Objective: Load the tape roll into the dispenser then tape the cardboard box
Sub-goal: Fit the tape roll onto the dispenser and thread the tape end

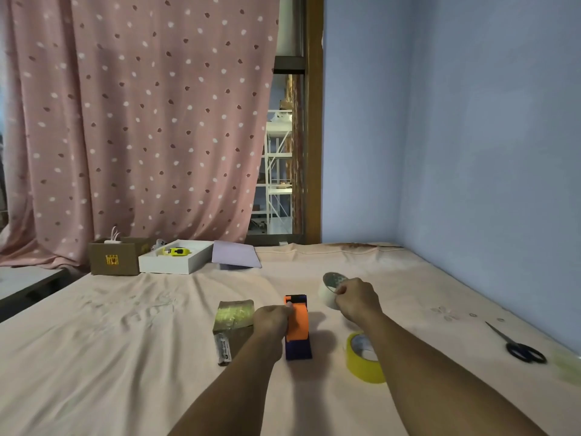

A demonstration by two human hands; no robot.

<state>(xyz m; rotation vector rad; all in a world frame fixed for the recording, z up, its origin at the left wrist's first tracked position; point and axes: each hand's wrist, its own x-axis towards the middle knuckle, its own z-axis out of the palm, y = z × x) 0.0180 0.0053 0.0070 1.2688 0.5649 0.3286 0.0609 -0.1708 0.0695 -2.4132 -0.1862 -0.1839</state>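
An orange and dark blue tape dispenser [298,328] stands on the pink cloth in the middle. My left hand [272,317] grips its left side near the top. My right hand [356,298] holds a whitish tape roll [328,289] just right of the dispenser, lifted and tilted so its hollow core faces up. A small flat cardboard box [234,317] with glossy tape on top lies left of the dispenser. A yellow tape roll [364,357] lies flat under my right forearm.
Black scissors [518,346] lie at the right near the blue wall. A marker [223,347] rests on the small box's near end. At the back stand a brown carton [114,258], a white tray [176,258] and a lilac sheet [235,254].
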